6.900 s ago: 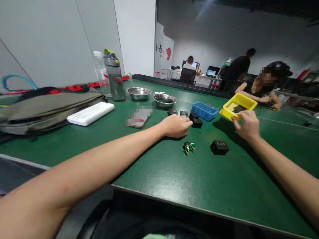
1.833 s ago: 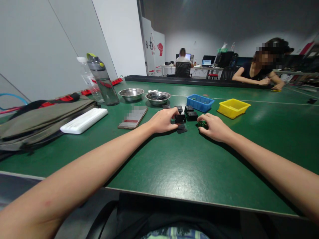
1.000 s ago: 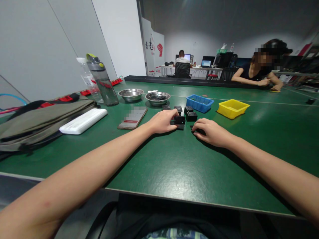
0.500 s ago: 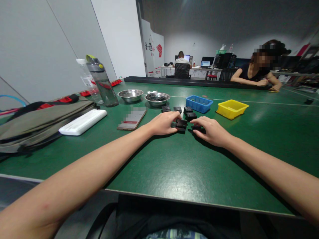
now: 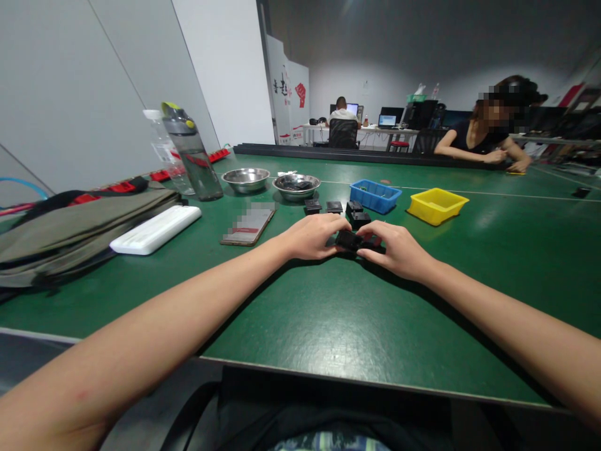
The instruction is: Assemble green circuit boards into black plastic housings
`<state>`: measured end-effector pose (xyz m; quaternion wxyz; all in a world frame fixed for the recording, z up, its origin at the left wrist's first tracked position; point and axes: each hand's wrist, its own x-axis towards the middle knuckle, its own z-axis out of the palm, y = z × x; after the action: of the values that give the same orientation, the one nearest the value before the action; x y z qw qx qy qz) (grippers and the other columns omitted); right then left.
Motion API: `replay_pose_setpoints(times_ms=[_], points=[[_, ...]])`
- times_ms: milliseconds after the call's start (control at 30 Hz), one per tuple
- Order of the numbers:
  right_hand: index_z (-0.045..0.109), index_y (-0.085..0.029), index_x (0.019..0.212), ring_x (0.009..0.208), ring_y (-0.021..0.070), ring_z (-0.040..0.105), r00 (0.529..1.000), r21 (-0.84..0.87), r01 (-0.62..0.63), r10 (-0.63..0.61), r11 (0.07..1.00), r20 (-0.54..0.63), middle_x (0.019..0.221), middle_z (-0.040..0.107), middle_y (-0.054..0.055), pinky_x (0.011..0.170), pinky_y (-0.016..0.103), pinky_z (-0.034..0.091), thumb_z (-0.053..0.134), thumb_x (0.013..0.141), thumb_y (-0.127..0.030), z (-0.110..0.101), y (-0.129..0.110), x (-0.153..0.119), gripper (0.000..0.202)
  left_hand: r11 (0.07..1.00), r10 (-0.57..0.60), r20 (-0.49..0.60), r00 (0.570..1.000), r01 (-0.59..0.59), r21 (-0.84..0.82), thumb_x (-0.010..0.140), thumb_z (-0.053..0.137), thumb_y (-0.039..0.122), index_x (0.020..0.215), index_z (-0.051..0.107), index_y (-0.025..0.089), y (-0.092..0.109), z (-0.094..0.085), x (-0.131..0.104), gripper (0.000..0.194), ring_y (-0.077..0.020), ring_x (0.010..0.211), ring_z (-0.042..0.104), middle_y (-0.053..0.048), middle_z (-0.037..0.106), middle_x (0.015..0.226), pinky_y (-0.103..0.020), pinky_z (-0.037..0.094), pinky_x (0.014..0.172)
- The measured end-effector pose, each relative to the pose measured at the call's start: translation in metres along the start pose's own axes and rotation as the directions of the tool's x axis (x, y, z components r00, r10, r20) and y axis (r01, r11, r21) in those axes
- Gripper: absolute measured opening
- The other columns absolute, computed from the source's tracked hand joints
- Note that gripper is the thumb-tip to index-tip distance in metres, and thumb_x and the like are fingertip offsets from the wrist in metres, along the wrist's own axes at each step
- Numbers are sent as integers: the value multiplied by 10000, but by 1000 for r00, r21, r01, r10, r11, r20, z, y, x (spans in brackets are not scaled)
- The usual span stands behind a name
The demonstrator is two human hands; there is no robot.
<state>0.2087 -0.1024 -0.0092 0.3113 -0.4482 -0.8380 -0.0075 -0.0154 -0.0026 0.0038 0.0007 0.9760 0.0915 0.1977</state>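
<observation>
The green surface (image 5: 328, 326) is stretching out wide in front of me, and along its left edge an olive bag (image 5: 79, 225) is lying flat with a white case (image 5: 156, 220) resting just beside it. Two bottles are standing upright behind that, the grey bottle (image 5: 192, 153) in front of a clear bottle (image 5: 162, 150). Farther right, a yellow tray (image 5: 437, 205) and a blue tray (image 5: 375, 195) are sitting side by side, with two steel bowls (image 5: 246, 178) to their left (the right-hand one is holding something dark, too small to make out). A phone (image 5: 248, 225) is lying flat near my left forearm. I am bringing both hands together at the middle of the surface: my left hand (image 5: 312, 237) and my right hand (image 5: 399, 247) are each curling partly closed, fingertips pinching opposite ends of a small black module (image 5: 350, 240), which is resting low on the surface between them. A few more black blocks (image 5: 359, 218) are sitting just behind it, apart from my fingers, in front of the blue tray.
</observation>
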Motion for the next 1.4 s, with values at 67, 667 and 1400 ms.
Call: replay_pose_setpoints(times_ms=[67,667,1400], points=[[644,-184,980,762,190,655,999,21,-32,32,999,-4,917,714,67,707,317,523,709,847,-253,0,0,0,163,999,-36,-25,999,36,8,884,637,275,1144,578,192,0,1,0,279,-230,972,683,-89,711,1068,-334,518,833],[691,-178,825,770,183,626,996,-9,-1,2,1000,86,871,677,64,725,300,475,693,902,-306,1,2,-1,150,998,-64,10,998,64,23,779,701,307,1022,600,152,5,-1,-1,305,-257,921,680,-112,708,1015,-341,525,804],[746,-163,955,921,256,699,997,-160,-79,79,984,-8,998,748,116,838,375,536,680,865,-212,-4,13,-1,122,997,-54,-5,999,53,-57,831,631,212,1070,579,166,-3,1,-1,249,-228,893,701,-75,725,1004,-313,513,768]])
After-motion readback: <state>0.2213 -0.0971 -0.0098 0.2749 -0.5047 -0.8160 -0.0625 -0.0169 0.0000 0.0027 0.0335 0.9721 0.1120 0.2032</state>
